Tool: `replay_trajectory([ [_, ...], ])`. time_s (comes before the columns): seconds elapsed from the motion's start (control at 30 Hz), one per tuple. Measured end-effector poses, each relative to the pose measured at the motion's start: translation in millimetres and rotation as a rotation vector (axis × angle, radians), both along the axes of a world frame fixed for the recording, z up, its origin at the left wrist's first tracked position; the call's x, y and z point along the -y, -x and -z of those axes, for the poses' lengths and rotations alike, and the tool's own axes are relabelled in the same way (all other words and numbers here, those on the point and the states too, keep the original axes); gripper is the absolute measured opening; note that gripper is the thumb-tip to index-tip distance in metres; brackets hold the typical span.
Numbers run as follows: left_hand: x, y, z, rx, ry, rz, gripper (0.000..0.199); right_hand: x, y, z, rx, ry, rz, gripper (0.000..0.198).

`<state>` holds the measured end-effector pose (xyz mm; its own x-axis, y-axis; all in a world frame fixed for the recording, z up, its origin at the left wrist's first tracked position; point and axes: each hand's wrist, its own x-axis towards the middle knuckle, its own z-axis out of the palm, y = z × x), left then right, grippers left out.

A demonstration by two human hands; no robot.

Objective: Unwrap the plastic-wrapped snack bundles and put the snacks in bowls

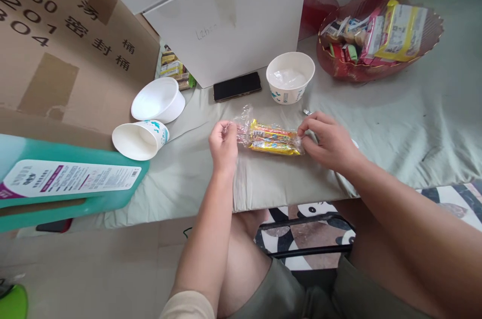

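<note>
Two yellow-wrapped snack bars lie side by side inside a clear plastic bag on the cloth-covered table. My left hand is closed on the bag's left end, fingers pinched around the crumpled film. At the other end my right hand pinches the bag between thumb and fingers. Just behind the bars stands a white paper bowl with crumpled clear film inside. A black phone lies to the left of that bowl.
A red scalloped basket of packaged snacks stands at the back right. On the left are a white plastic bowl, a tipped paper cup, a green jug and a large cardboard box. White boxes line the back.
</note>
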<state>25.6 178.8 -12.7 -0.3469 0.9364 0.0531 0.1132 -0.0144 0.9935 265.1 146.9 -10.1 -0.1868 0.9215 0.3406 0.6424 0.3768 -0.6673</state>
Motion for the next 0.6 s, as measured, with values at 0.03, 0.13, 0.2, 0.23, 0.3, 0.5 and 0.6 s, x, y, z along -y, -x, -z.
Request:
replay_trajectory([
  [0.03, -2, 3, -1.8, 0.048, 0.02, -0.035, 0.011, -1, -4, -1, 0.011, 0.0, 0.03, 0.015],
  [0.13, -4, 11, -7.3, 0.13, 0.077, -0.092, 0.011, -3, -18, -2, 0.049, 0.009, 0.129, 0.013],
  [0.2, -4, 14, -9.3, 0.139, 0.106, -0.127, 0.012, -4, -26, 0, 0.079, -0.002, 0.197, 0.012],
  [0.23, -4, 16, -9.4, 0.129, 0.118, -0.146, 0.013, -5, -30, 1, 0.094, -0.013, 0.227, 0.011],
  [0.3, -4, 19, -7.7, 0.094, 0.152, -0.169, 0.012, -6, -35, 4, 0.128, -0.033, 0.275, 0.01],
  [0.5, -6, 28, 1.9, -0.068, 0.19, -0.195, 0.012, -5, -40, 2, 0.18, -0.019, 0.412, 0.014],
  [0.6, -4, 29, 3.6, -0.258, -0.051, -0.056, 0.012, -3, -35, -4, 0.094, -0.059, 0.366, 0.024],
])
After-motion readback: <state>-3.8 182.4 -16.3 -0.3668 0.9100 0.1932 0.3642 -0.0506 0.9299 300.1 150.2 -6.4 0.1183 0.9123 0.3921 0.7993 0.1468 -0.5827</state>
